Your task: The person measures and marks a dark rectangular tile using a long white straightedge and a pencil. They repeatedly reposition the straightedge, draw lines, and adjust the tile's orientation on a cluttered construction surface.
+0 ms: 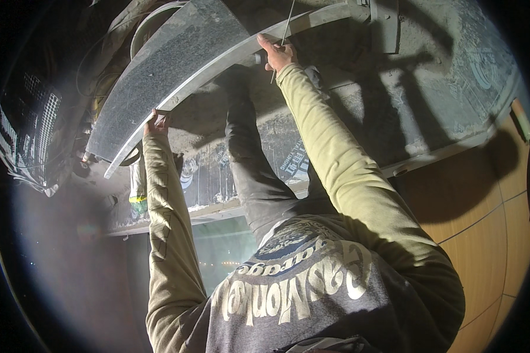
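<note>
Both my arms are stretched far out in front of me, sleeves running up the picture to a grey stone slab (165,65) that lies tilted over a dusty ledge (430,76). My left hand (156,124) sits at the slab's lower near edge, fingers curled against it — it looks closed on the rim, though I cannot see how far the fingers wrap under. My left arm is nearly straight, elbow low by my chest.

My right hand (277,53) is higher and further right, at the slab's long curved edge. It is closed around a thin rod (288,23) that rises from the fist toward the top of the picture, and the knuckles rest right by the stone. That arm slopes up from my shoulder with only a slight bend.

My knee (241,135) in grey trousers pokes out between the two arms, below the slab. To the right lies tan panelled flooring (483,235).
</note>
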### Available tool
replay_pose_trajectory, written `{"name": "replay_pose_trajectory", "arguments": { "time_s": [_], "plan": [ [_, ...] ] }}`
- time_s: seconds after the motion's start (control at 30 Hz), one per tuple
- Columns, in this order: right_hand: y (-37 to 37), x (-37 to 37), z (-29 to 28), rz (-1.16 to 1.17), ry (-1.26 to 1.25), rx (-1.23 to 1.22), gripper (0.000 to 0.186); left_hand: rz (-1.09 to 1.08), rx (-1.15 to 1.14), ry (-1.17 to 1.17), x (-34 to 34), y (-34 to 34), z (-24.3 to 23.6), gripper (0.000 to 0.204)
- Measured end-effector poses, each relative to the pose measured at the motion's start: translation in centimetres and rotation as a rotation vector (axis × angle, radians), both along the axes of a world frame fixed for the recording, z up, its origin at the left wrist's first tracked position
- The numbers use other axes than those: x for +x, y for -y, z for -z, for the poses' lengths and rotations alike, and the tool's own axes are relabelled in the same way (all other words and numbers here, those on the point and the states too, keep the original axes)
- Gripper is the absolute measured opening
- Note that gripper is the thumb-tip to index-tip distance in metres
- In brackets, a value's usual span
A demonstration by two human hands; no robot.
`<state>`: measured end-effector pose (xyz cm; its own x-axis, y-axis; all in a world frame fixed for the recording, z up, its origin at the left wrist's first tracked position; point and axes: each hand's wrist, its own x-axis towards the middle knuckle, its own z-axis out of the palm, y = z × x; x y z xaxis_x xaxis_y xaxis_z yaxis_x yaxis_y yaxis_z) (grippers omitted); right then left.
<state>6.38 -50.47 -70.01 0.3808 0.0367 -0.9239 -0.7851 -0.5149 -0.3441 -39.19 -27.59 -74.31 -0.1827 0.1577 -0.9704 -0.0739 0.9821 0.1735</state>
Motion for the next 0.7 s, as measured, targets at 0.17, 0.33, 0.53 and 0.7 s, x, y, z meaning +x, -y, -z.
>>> {"name": "replay_pose_trajectory", "arguments": {
  "time_s": [0.17,0.33,0.53,0.7],
  "plan": [
    [-0.7,0.3,-0.8,-0.051,-0.013,0.041,0.086,0.105,0.071,-0.035,-2.1,-0.4,0.3,0.038],
    [-1.3,0.9,-2.6,-0.218,0.032,-0.087,0.080,-0.090,-0.024,-0.178,-0.3,0.3,0.3,0.035],
    [-2.0,-4.8,-1.5,-0.457,0.446,-0.223,0.064,-0.104,0.009,-0.284,1.7,0.9,-1.0,0.035],
    [-7.0,-8.5,-0.6,-0.856,0.435,-0.088,0.063,-0.087,0.085,-0.313,2.9,1.6,-0.6,0.036]
  ]
}}
